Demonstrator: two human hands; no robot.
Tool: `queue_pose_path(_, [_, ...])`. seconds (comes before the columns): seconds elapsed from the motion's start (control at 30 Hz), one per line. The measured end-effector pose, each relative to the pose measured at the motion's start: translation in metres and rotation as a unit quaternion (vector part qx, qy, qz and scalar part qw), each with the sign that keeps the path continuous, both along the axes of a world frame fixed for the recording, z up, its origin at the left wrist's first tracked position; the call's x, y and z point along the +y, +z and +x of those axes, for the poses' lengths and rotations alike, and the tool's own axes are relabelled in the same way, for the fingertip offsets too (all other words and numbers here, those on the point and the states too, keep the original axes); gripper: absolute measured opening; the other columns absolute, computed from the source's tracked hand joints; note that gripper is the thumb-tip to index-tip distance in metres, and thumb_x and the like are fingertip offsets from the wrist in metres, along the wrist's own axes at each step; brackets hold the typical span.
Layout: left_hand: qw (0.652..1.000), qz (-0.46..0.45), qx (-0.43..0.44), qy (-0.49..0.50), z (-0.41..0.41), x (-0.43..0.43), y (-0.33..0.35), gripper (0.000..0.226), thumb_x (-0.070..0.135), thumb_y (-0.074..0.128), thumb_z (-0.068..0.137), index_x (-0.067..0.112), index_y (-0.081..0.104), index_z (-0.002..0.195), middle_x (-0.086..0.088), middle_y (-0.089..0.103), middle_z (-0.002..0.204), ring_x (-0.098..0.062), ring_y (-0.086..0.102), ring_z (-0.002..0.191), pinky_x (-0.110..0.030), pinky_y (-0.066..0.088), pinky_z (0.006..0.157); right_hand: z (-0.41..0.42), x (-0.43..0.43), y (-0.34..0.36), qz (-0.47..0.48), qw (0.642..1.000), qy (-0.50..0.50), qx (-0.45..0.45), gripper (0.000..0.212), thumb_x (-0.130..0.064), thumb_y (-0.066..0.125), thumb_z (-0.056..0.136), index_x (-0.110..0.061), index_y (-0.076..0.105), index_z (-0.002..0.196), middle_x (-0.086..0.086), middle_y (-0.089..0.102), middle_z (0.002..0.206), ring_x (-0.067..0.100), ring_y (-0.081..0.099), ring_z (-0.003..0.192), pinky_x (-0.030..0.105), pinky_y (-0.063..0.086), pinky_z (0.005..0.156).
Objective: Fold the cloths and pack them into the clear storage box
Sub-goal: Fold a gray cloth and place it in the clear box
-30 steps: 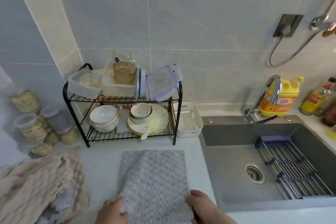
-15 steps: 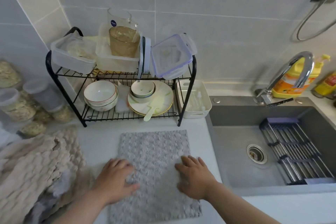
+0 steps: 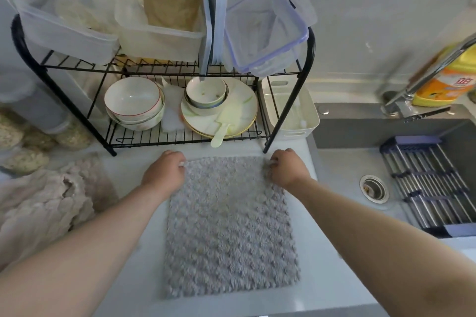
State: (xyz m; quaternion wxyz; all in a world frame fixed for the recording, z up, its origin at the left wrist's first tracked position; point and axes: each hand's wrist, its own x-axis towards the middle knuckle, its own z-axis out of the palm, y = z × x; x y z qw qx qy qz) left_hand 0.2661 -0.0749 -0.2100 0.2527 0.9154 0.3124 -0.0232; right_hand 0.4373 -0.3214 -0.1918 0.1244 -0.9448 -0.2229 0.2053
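Note:
A grey, bumpy cloth [image 3: 229, 234] lies flat on the white counter [image 3: 332, 273] in front of me. My left hand [image 3: 163, 174] pinches its far left corner, and my right hand [image 3: 287, 171] pinches its far right corner. A heap of beige and grey cloths [image 3: 43, 203] lies at the left. Clear storage boxes sit on the top shelf of the black wire rack [image 3: 306, 90]: one at the left [image 3: 64, 28], one in the middle [image 3: 157, 38], and a blue-rimmed one [image 3: 262, 31] tilted at the right.
The rack's lower shelf holds bowls [image 3: 134, 103], plates [image 3: 239, 110] and a spoon. A white tray [image 3: 291, 110] stands beside it. The grey sink [image 3: 342, 175] with a drain rack [image 3: 427, 185], tap [image 3: 427, 77] and yellow bottle [image 3: 448, 80] is at the right. Jars [image 3: 23, 134] stand at the left.
Both hands slid from the cloth's middle up to its far corners and closed on them. The camera has tilted down and moved closer to the counter.

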Motion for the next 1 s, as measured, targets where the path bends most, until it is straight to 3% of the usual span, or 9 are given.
queue_pose_path(0.1, [0.997,-0.041,-0.047,0.038,-0.013,-0.010,0.021,0.009,0.011,0.056,0.086,0.019,0.056,0.081,-0.002,0.060,0.083,-0.024,0.055,0.073,-0.030,0.037,0.058,-0.011,-0.013,0.018,0.083,0.996,-0.021,-0.023,0.010,-0.012,0.049,0.086,-0.014,0.059,0.086,0.006,0.055,0.092,0.028,0.055,0.077,0.029,0.041,0.061])
queue_pose_path(0.23, [0.990,-0.109,-0.073,0.047,-0.059,-0.041,0.044,0.015,0.005,0.060,0.083,0.017,0.053,0.076,-0.008,0.060,0.076,-0.028,0.055,0.062,-0.029,0.038,0.055,-0.048,-0.049,0.034,0.175,0.984,-0.024,0.027,0.012,-0.007,0.050,0.086,-0.014,0.056,0.079,-0.003,0.056,0.068,0.021,0.048,0.058,0.026,0.036,0.049])
queue_pose_path(0.4, [0.996,-0.083,-0.030,0.022,-0.127,-0.085,0.047,0.028,0.002,0.058,0.082,0.027,0.049,0.072,-0.004,0.059,0.078,-0.027,0.055,0.069,-0.028,0.036,0.057,-0.098,-0.107,0.029,0.198,0.979,0.043,0.020,0.021,-0.003,0.057,0.080,-0.024,0.058,0.078,-0.009,0.059,0.084,0.010,0.055,0.077,0.026,0.046,0.066])
queue_pose_path(0.47, [0.998,-0.053,0.019,-0.017,-0.149,-0.100,0.042,0.023,0.006,0.056,0.083,0.027,0.048,0.077,0.001,0.058,0.082,-0.016,0.054,0.068,-0.025,0.035,0.057,-0.117,-0.131,0.016,0.178,0.981,0.078,0.030,0.021,-0.004,0.055,0.080,-0.023,0.061,0.084,-0.009,0.059,0.092,0.012,0.059,0.083,0.027,0.050,0.074])
queue_pose_path(0.63, [0.991,-0.043,0.074,-0.104,-0.184,-0.117,0.010,0.025,0.009,0.050,0.081,0.026,0.033,0.075,0.006,0.048,0.085,-0.014,0.050,0.072,-0.019,0.030,0.061,-0.141,-0.162,-0.011,0.104,0.982,0.158,0.024,0.018,-0.016,0.048,0.079,-0.021,0.060,0.090,-0.008,0.052,0.101,0.019,0.059,0.088,0.027,0.048,0.075])
queue_pose_path(0.73, [0.989,-0.004,0.080,-0.124,-0.189,-0.118,0.003,0.027,0.011,0.051,0.083,0.027,0.032,0.070,0.020,0.055,0.120,-0.010,0.060,0.093,-0.021,0.043,0.075,-0.146,-0.164,-0.015,0.067,0.977,0.202,-0.018,0.015,-0.023,0.048,0.081,-0.020,0.059,0.091,-0.004,0.052,0.108,0.025,0.059,0.089,0.032,0.047,0.071])
queue_pose_path(0.8, [0.989,0.017,0.083,-0.125,-0.188,-0.121,0.007,0.020,0.011,0.051,0.083,0.025,0.040,0.073,0.014,0.051,0.138,-0.012,0.060,0.108,-0.023,0.044,0.076,-0.151,-0.166,-0.017,0.053,0.970,0.233,-0.055,0.013,-0.026,0.053,0.079,-0.020,0.061,0.087,-0.003,0.055,0.104,0.024,0.062,0.081,0.028,0.047,0.063])
queue_pose_path(0.9, [0.985,0.027,0.101,-0.135,-0.189,-0.122,0.006,0.014,0.012,0.049,0.084,0.014,0.056,0.096,0.011,0.039,0.151,-0.009,0.044,0.134,-0.022,0.040,0.086,-0.155,-0.171,-0.020,0.063,0.965,0.241,-0.087,0.009,-0.031,0.055,0.068,-0.026,0.060,0.075,-0.006,0.059,0.089,0.016,0.059,0.058,0.022,0.043,0.046])
queue_pose_path(1.0, [0.984,0.024,0.095,-0.152,-0.193,-0.121,0.002,0.015,0.013,0.047,0.084,0.014,0.058,0.094,0.012,0.032,0.155,-0.005,0.032,0.141,-0.016,0.034,0.098,-0.158,-0.171,-0.019,0.051,0.960,0.249,-0.113,0.012,-0.034,0.050,0.065,-0.029,0.058,0.072,-0.010,0.058,0.084,0.011,0.055,0.052,0.019,0.040,0.046])
